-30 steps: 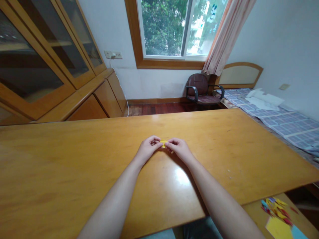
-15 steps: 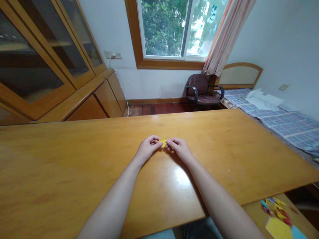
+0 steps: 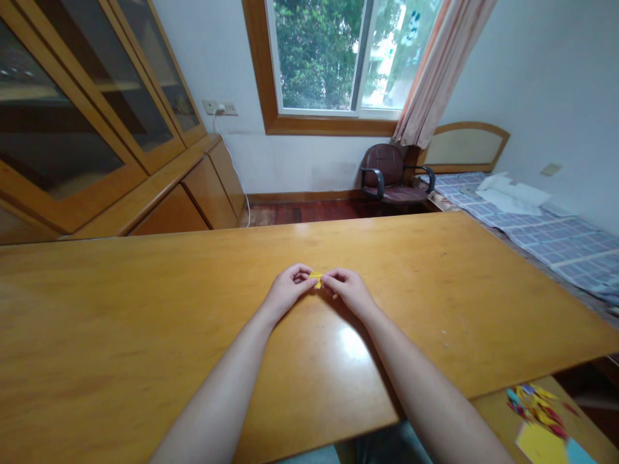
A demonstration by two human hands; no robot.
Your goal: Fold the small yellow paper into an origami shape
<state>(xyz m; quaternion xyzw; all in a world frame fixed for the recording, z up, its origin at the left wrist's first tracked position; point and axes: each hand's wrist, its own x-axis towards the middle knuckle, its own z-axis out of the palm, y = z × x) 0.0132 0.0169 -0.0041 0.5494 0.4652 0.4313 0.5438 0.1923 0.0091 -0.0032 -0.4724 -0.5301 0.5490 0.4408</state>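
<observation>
Between my two hands, just above the wooden table (image 3: 159, 322), is a small piece of yellow paper (image 3: 316, 278). My left hand (image 3: 290, 285) pinches its left side between thumb and fingers. On the other side, my right hand (image 3: 347, 285) grips the right end with its fingertips. The paper looks folded, but it is too small and too covered by my fingers to make out its shape. Both forearms reach in from the near edge.
At the lower right, a lower surface holds a pile of colourful small pieces (image 3: 536, 406) and a yellow sheet (image 3: 540, 444) beside a light blue one (image 3: 578, 452). Beyond the table stand a chair (image 3: 384, 171), a bed (image 3: 546, 238) and a glass-doored cabinet (image 3: 130, 84).
Both hands stay almost in place, with only slight finger movement. The yellow paper has shifted very slightly between them.
</observation>
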